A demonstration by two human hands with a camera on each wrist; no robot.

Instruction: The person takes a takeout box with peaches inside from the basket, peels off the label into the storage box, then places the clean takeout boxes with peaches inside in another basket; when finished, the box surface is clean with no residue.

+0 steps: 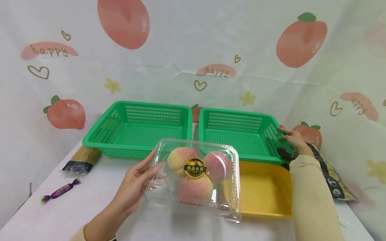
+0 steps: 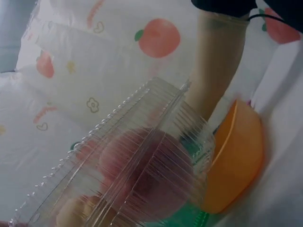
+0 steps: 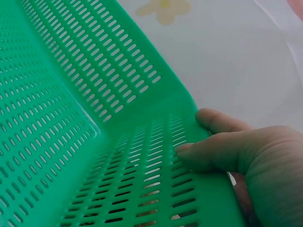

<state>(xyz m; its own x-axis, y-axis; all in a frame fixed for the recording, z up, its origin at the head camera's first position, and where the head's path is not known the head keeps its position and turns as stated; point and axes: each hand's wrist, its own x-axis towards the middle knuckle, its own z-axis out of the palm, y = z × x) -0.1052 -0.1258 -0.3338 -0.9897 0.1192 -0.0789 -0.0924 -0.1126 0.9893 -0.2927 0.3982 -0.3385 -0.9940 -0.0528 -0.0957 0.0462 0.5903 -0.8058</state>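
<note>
My left hand [image 1: 131,189] holds a clear plastic fruit box [image 1: 236,180] by its left side, raised above the table and tilted. Three peaches [image 1: 196,189] show inside, under a black and gold label on the lid. In the left wrist view the box [image 2: 156,90] fills the lower middle, and the hand is almost wholly out of sight. My right hand [image 1: 297,142] grips the right end of the right green basket [image 1: 232,137]. Seen from the right wrist, the thumb [image 3: 194,153] lies inside the basket wall and the other fingers are outside.
A second green basket [image 1: 147,134] stands to the left. In front of the right basket is a yellow tray [image 1: 268,190], partly behind the fruit box. A purple wrapped candy [image 1: 60,191] and a flat package [image 1: 81,161] lie at left; a dark printed bag [image 1: 334,182] lies beyond my right arm.
</note>
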